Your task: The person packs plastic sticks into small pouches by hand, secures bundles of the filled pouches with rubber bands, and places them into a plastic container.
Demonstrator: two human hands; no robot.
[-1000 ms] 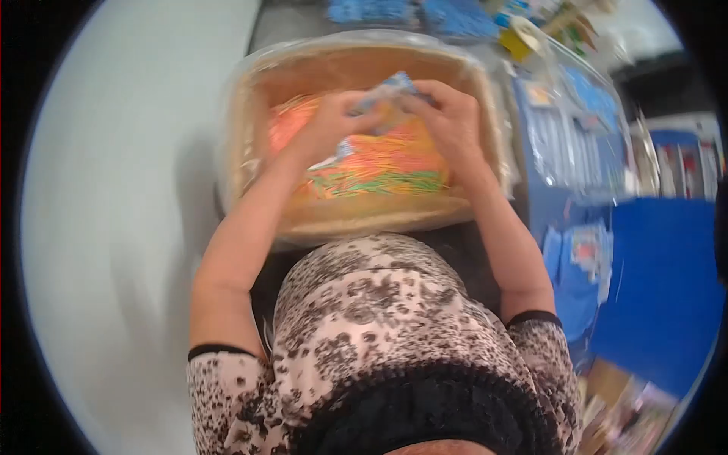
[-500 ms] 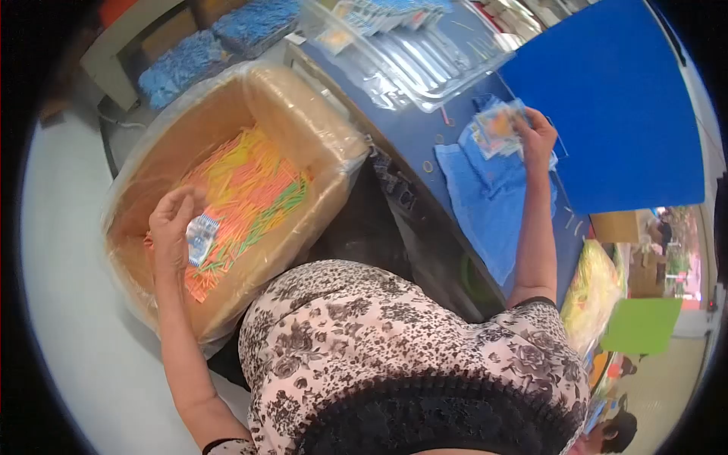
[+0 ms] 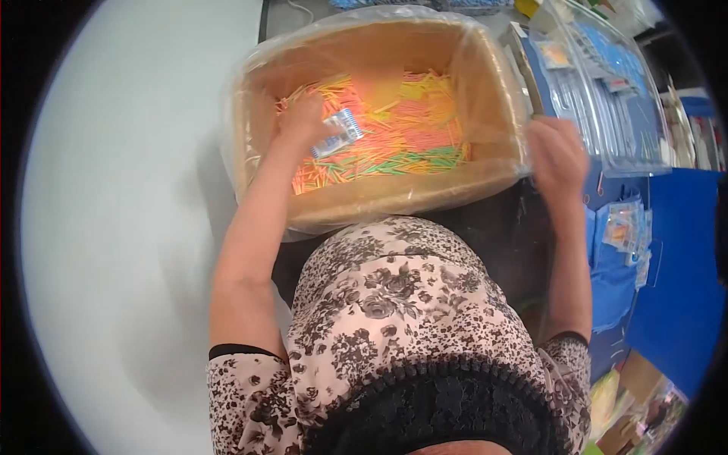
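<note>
My left hand [image 3: 302, 123] is inside the plastic-lined cardboard box [image 3: 379, 201], low over a heap of thin coloured sticks [image 3: 413, 136] in pink, orange, yellow and green. A small blue-and-white packet [image 3: 338, 134] sticks out from beside its fingers, which look closed on it. Whether the fingertips also grip sticks is hidden. By the box's right rim is my right hand [image 3: 559, 155], blurred, its fingers bent; nothing clear shows in it. Flat printed packets [image 3: 626, 227] lie on a blue cloth [image 3: 610, 269] to the right, apart from both hands.
A clear plastic tray [image 3: 607, 98] holding packets stands on the dark blue table [image 3: 595, 186] at right. Beyond it rises a blue panel [image 3: 682, 250]. Blue material [image 3: 425, 4] shows behind the box. Pale floor [image 3: 136, 189] lies to the left.
The view has swung round toward the box. My right hand has left the printed packets on the cloth and come to the box's right rim. My left hand stays in the box with the packet.
</note>
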